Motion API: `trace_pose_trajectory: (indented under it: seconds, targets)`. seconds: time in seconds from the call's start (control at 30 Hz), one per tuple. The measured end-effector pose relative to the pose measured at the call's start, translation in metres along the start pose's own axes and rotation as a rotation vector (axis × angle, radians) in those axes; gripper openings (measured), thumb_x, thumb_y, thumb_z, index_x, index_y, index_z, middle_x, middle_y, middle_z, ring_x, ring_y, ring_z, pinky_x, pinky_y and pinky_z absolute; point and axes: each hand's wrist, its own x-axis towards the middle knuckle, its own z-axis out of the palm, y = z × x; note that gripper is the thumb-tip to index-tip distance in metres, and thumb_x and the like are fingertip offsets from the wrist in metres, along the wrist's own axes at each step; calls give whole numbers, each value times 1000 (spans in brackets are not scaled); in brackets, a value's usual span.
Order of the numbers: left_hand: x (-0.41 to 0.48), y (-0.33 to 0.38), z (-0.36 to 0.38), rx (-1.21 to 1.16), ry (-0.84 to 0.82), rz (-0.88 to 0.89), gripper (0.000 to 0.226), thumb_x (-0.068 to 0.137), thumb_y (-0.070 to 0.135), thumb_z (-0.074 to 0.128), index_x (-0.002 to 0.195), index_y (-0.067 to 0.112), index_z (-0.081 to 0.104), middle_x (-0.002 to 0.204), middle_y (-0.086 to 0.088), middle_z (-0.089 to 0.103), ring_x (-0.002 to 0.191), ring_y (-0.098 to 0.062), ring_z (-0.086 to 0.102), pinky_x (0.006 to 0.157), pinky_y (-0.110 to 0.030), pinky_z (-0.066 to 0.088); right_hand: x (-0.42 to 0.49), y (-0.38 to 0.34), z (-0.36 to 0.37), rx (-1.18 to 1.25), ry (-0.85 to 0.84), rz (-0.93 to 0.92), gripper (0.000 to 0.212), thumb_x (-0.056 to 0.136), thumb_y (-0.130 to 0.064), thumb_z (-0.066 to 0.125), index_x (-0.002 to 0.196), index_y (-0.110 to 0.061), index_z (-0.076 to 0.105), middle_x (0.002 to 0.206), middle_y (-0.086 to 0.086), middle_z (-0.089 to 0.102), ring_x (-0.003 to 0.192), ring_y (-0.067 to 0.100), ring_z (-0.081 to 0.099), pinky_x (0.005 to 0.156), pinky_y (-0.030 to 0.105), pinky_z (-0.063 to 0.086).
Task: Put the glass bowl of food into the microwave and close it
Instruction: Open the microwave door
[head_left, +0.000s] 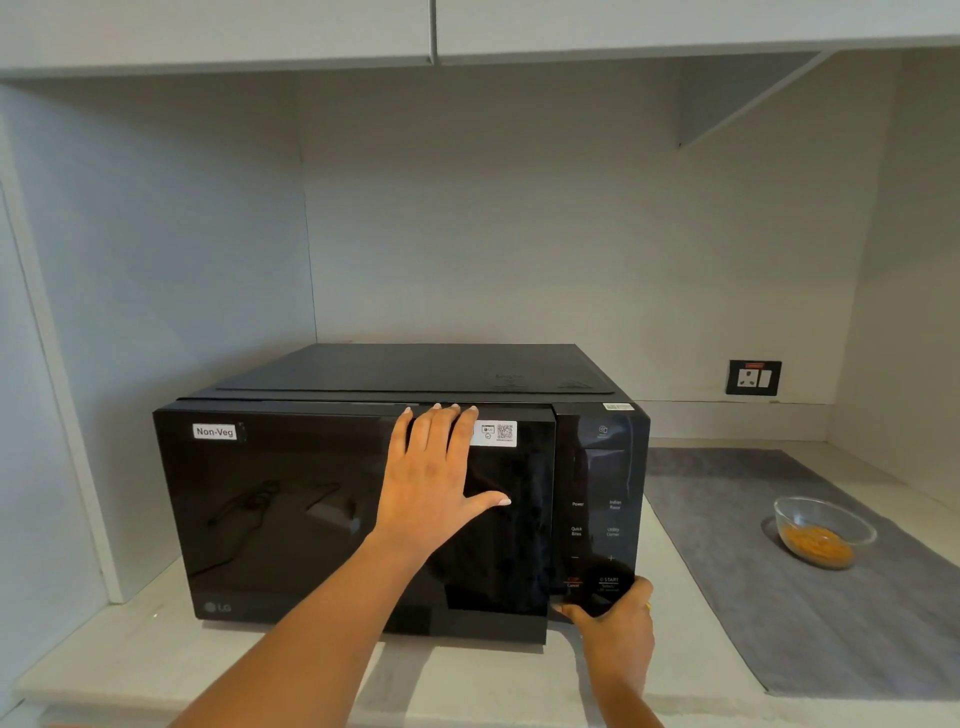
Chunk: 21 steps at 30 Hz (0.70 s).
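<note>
A black microwave (291, 519) with a "Non-Veg" label stands on the counter. Its door is slightly ajar at the right edge. My left hand (436, 478) lies flat on the upper part of the door, fingers spread, fingertips at its top edge. My right hand (613, 618) is at the bottom right of the door, its fingers curled around the door's lower right edge, below the control panel (597, 519). The glass bowl (823, 530) with orange food sits on a grey mat to the right of the microwave, apart from both hands.
The grey mat (779, 597) covers the counter to the right. A wall socket (754, 378) sits behind it. White cabinets (467, 26) hang overhead, and side walls close in the left and far right of the nook.
</note>
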Motion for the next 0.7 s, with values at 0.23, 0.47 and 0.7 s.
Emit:
trace_pose_trajectory:
  seconds: [0.23, 0.47, 0.7]
  targets:
    - [-4, 2, -6, -5, -17, -25, 97, 49, 78, 66, 117, 10, 60, 109, -10, 68, 104, -28, 66, 97, -49, 46, -1, -2, 0, 5, -2, 0, 63, 68, -2, 78, 116, -5, 38, 114, 22, 58, 100, 38, 59, 90, 46, 51]
    - [-4, 3, -9, -17, -48, -34, 97, 47, 78, 68, 116, 10, 61, 108, -9, 68, 103, -27, 66, 96, -49, 47, -2, -3, -2, 32, -11, 4, 64, 66, 0, 78, 116, -3, 37, 115, 24, 57, 103, 39, 58, 91, 48, 50]
    - [-7, 1, -18, -21, -59, -26, 97, 47, 78, 68, 117, 11, 61, 108, -8, 69, 102, -26, 67, 96, -48, 47, -5, -6, -9, 34, -96, 1, 76, 61, -5, 83, 122, -3, 37, 120, 23, 54, 108, 40, 55, 93, 48, 48]
